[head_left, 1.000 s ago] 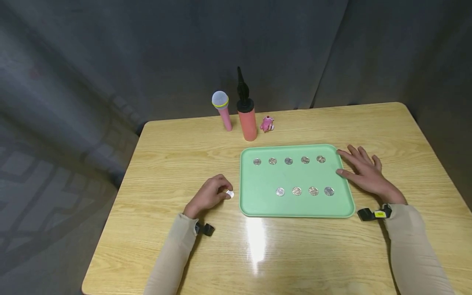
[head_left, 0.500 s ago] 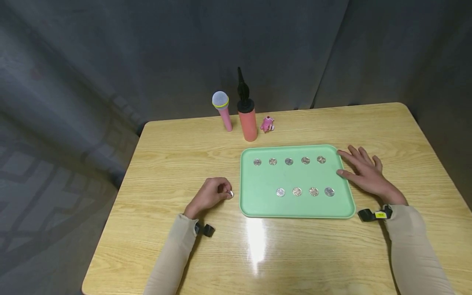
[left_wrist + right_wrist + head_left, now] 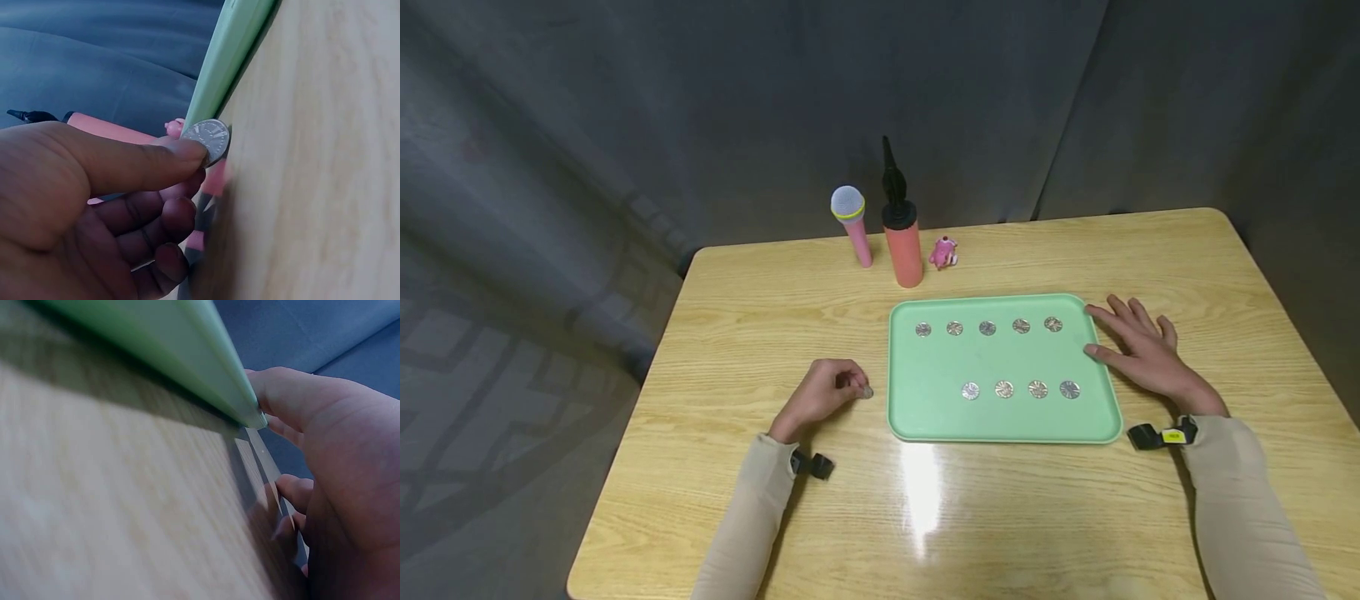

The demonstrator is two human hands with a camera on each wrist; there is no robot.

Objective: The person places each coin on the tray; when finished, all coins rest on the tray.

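Thumb and forefinger of my left hand (image 3: 820, 392) pinch a silver coin (image 3: 214, 137) by its edge. That coin stands tilted on its rim, close to the wooden table, just left of the green tray (image 3: 925, 362). In the left wrist view the other fingers are curled under, and the thumb covers part of the coin's face. My right hand (image 3: 1150, 354) lies spread at the tray's right side, thumb and index fingertip at the rim. On the tray, several coins (image 3: 987, 328) form a back row and several more coins (image 3: 1004, 389) a front row.
Behind the tray stand a pink toy microphone (image 3: 854, 225), a coral hand pump (image 3: 904, 250) with a black nozzle, and a small pink figurine (image 3: 943, 252). A dark curtain (image 3: 970, 108) hangs past the table's (image 3: 760, 300) back edge.
The coin in my left hand has turned between the fingers, from showing its bright face to a darker, tilted one. The left hand shifted slightly left. Tray and right hand stayed put.
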